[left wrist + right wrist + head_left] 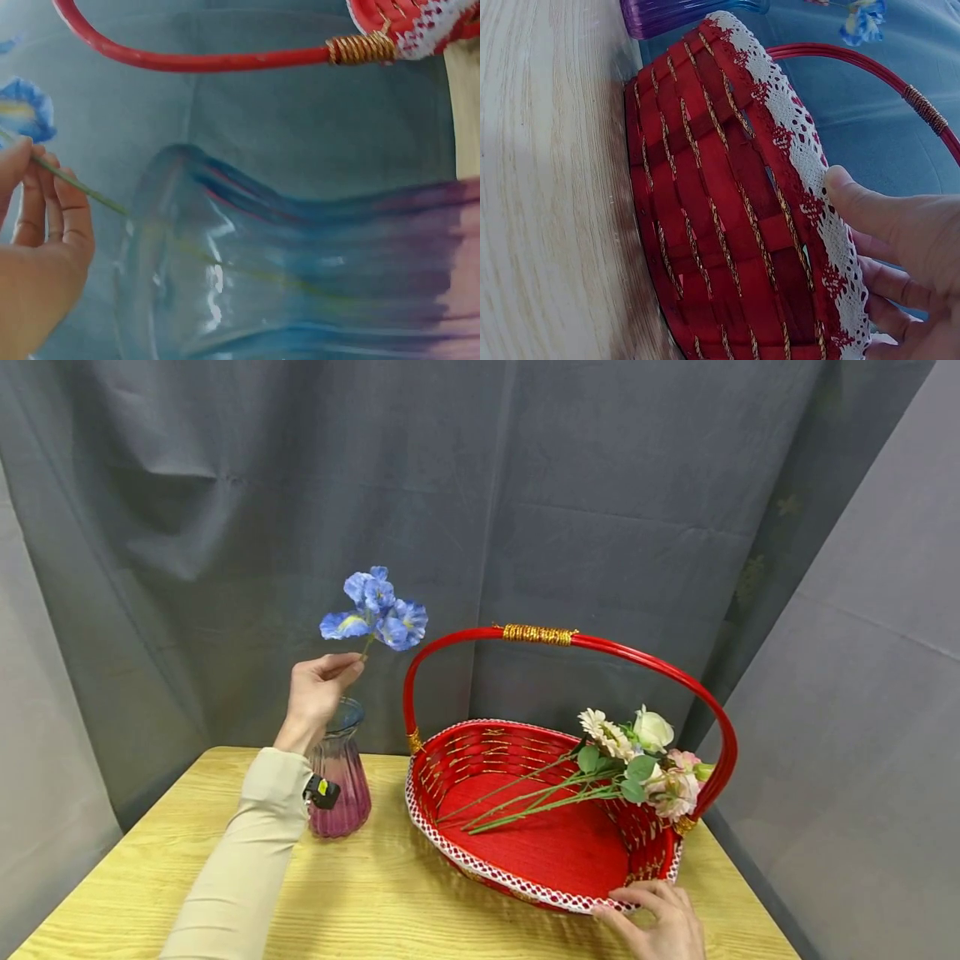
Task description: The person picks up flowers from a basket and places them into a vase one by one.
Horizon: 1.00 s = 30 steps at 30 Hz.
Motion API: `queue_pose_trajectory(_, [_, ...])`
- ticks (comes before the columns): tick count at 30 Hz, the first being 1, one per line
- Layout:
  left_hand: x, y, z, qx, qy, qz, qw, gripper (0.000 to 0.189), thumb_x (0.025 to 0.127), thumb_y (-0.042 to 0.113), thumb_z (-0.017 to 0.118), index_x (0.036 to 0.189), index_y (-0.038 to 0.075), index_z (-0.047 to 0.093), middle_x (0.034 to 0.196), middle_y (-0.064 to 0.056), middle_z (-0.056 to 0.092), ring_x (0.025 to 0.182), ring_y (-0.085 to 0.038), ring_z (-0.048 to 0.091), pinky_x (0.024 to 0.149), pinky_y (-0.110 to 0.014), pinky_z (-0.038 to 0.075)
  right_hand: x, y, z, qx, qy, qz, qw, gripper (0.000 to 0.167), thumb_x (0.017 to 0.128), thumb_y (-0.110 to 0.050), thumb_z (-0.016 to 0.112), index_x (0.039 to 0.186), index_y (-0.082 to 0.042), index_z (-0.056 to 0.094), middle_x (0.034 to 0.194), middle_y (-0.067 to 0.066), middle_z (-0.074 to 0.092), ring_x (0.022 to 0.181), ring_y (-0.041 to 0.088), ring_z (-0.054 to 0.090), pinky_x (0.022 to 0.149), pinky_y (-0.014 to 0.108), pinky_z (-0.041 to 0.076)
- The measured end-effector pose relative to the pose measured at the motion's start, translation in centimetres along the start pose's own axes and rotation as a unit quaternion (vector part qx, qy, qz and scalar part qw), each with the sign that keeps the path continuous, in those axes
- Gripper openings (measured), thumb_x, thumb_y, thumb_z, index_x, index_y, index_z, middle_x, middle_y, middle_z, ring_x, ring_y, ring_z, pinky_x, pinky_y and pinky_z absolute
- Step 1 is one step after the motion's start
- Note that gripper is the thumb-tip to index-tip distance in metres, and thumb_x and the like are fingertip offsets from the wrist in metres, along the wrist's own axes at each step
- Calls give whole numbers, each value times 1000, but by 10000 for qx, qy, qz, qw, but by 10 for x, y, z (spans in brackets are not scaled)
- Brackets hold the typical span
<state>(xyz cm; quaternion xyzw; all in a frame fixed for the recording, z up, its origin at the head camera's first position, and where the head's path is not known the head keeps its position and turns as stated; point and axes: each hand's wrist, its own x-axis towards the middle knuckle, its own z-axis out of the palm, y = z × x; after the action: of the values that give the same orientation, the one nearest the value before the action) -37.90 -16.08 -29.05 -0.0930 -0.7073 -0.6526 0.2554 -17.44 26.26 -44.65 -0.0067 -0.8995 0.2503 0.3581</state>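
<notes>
My left hand (315,693) pinches the green stem (97,196) of a blue iris (375,608) between thumb and fingers, above a glass vase (347,785). In the left wrist view the stem runs down past the vase's blue rim and shows faintly through the glass. The vase stands upright, fading from blue to pink-purple. At the near right, my right hand (663,920) holds the lace-trimmed rim of a red woven basket (540,852). Its thumb lies outside the lace (802,150), with the fingers over the inner side.
Inside the basket lie a white rose (652,729), a cream daisy-like flower (606,735) and pink blooms (678,789), stems pointing left. The tall red handle (637,656) with gold wrapping arches over it. A grey curtain (480,527) hangs behind the wooden table (360,902).
</notes>
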Motion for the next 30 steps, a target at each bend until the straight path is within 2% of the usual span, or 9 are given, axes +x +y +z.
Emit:
queue_pose_trajectory(4, [2,-6,-7,273,75,-266,9992,27,89,8,70,112,-7,70,86,14,72,81,3,66,76,-14,52,0,0,0,29,33,0,10000,28,51,-27,96,68,-25,74,74,-13,62,73,8,49,61,28,42])
queue_pose_trajectory(7, [3,-8,-11,753,134,-513,9958,26,90,11,70,112,-2,72,95,-1,75,78,4,64,75,-14,51,0,1,1,36,61,-51,10000,28,51,-26,96,68,-24,75,74,-13,62,74,9,50,62,29,42])
queue_pose_trajectory(11, [3,-10,-16,1771,278,-611,9819,24,90,18,71,110,6,75,105,-14,74,82,-5,66,74,-20,49,-1,2,1,29,99,-120,9999,28,50,-25,96,68,-24,75,73,-13,61,74,10,50,61,29,43])
queue_pose_trajectory(15, [3,-13,-18,2501,396,-599,9656,22,89,21,71,106,8,77,102,-12,75,93,-23,67,82,-32,46,-2,5,2,69,194,-188,9996,29,49,-24,96,68,-25,75,73,-12,62,74,10,50,61,28,42])
queue_pose_trajectory(18, [1,-16,-19,2657,440,-644,9609,21,89,18,70,105,6,76,103,-14,74,103,-32,62,94,-40,42,-2,7,3,137,271,-274,9992,30,47,-23,97,68,-25,75,73,-12,62,74,10,50,62,23,40])
queue_pose_trajectory(21, [0,-16,-18,2689,495,-693,9594,21,88,15,70,104,3,76,104,-17,73,109,-36,57,101,-43,37,-3,8,4,173,299,-317,9989,31,47,-23,97,68,-25,75,73,-12,62,74,8,50,63,18,36])
queue_pose_trajectory(23, [0,-16,-18,2730,504,-726,9579,20,88,14,70,103,2,76,104,-17,73,111,-37,55,101,-44,37,-3,7,4,173,298,-301,9990,30,47,-23,97,68,-25,75,73,-12,62,74,8,50,64,17,36])
queue_pose_trajectory(30, [2,-18,-21,2945,508,-648,9521,19,88,15,70,101,3,77,101,-17,74,106,-36,58,96,-44,41,-2,4,4,77,202,-177,9996,29,49,-24,97,68,-24,75,74,-13,61,76,10,50,62,28,43])
